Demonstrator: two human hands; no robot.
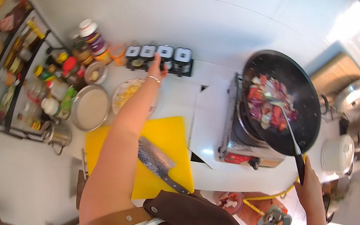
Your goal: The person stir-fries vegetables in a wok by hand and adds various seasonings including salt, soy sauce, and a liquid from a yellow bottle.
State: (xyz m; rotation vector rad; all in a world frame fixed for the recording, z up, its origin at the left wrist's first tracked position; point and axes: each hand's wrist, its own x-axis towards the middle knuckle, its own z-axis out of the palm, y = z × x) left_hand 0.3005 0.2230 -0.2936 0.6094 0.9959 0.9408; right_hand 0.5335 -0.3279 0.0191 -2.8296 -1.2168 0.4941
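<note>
My left hand (155, 69) reaches to the rack of black-lidded seasoning boxes (182, 60) by the wall. Its fingers close about the front of one seasoning box (165, 51), partly hiding it. My right hand (311, 184) is wrapped round the black handle of a metal spatula (293, 132). The spatula's head rests among chopped red and pale pieces (264, 98) in a black wok (306, 98). Under the wok is a gas stove (243, 148). Beneath my left forearm lies a yellow cutting board (167, 132) with a cleaver (155, 158) on it.
A plate of yellow pieces (123, 95) and a metal bowl (91, 107) stand left of my forearm. Bottles (70, 66) and a black shelf rack (16, 69) fill the left side. At right are a pot lid (351, 93) and a white pot (337, 154). A yellow hose (266, 197) hangs below the counter.
</note>
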